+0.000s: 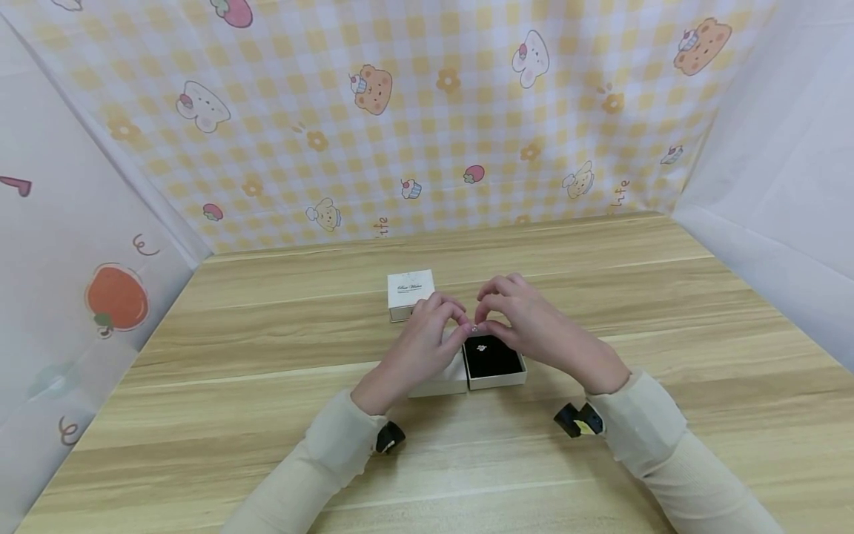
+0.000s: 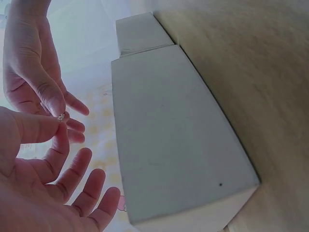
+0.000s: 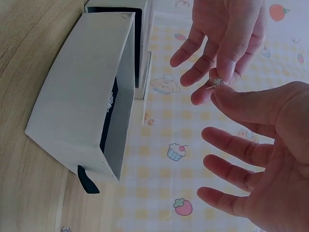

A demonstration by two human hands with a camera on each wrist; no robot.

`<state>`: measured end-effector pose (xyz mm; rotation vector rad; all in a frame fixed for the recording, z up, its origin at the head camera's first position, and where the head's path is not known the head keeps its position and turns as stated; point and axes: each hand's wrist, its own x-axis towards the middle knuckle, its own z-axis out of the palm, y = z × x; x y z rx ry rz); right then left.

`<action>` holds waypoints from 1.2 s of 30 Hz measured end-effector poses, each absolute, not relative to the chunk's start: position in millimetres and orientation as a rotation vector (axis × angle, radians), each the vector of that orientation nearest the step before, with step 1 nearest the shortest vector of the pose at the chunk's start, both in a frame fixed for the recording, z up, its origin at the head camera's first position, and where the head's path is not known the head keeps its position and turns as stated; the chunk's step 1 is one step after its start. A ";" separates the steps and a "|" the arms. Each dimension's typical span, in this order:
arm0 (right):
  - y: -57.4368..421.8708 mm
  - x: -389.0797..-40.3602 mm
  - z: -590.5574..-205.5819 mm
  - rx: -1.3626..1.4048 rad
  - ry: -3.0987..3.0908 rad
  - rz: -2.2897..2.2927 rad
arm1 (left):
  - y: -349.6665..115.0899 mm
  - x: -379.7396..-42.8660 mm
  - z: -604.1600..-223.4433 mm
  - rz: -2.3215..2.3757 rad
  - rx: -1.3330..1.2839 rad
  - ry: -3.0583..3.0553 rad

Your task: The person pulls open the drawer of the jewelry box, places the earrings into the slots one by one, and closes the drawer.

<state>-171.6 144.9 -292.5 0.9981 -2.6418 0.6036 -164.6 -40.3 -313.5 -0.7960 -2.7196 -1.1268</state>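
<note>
Both left hand (image 1: 427,339) and right hand (image 1: 534,322) are pinching one jewel (image 3: 218,82) by the open box's far side, apparently adjusting it; next, one hand's steady release is probably needed.

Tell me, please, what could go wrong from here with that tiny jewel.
The tiny jewel may slip, as the left hand and right hand hold it in midair. If dropped, it might land in the nearby open box and knock the other jewel on the black lining.

Wood-grain table (image 1: 253,326) bearing lettered box (image 1: 410,288), plain white box (image 1: 442,384), black-lined tray (image 1: 497,381).
</note>
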 end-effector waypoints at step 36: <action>145.2 -170.1 -292.9 1.047 -2.606 0.492 | -39.1 -163.7 -313.3 -1.170 -0.757 -2.716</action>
